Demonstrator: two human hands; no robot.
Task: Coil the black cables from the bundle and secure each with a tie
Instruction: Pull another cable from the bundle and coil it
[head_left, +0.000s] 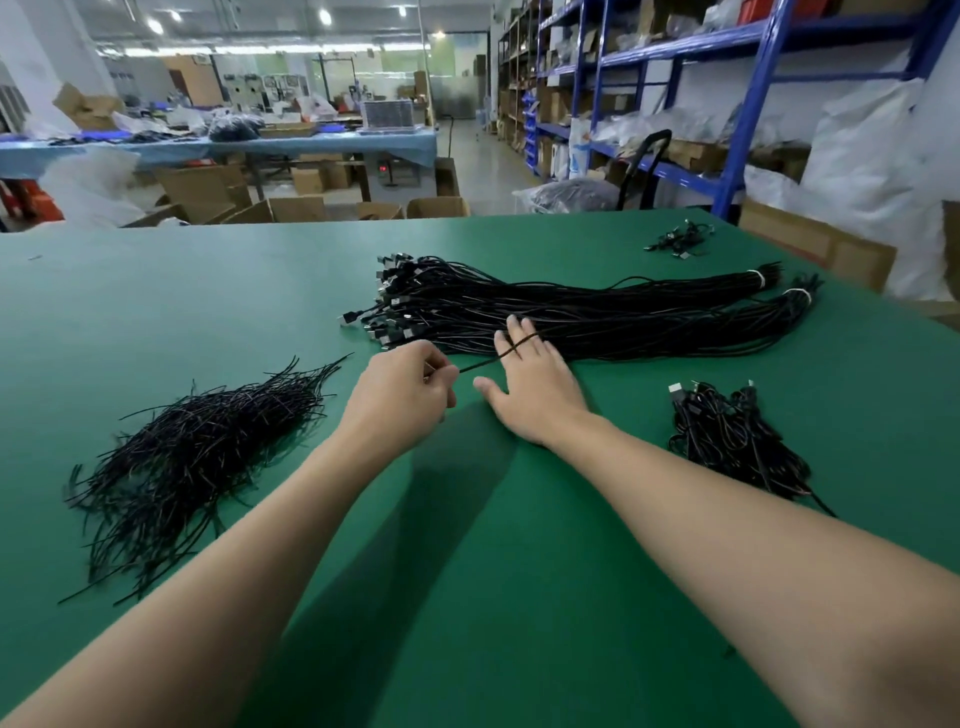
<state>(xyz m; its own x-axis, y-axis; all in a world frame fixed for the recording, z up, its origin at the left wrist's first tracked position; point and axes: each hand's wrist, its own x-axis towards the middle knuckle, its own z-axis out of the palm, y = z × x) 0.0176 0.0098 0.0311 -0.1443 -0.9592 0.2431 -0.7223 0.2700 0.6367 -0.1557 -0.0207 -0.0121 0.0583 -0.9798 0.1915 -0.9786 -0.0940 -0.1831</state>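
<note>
A long bundle of black cables lies across the middle of the green table, bound with pale bands at its right end. My left hand pinches one black cable near the bundle's front edge. That cable runs to my right hand and crosses over its straight, spread fingers, which lie flat against the bundle. A loose heap of black ties lies at the left. A pile of coiled black cables rests at the right.
A small cluster of black cables sits near the table's far right edge. Cardboard boxes stand beyond the table's edge. Blue shelving rises at the back right, and another worktable stands far behind.
</note>
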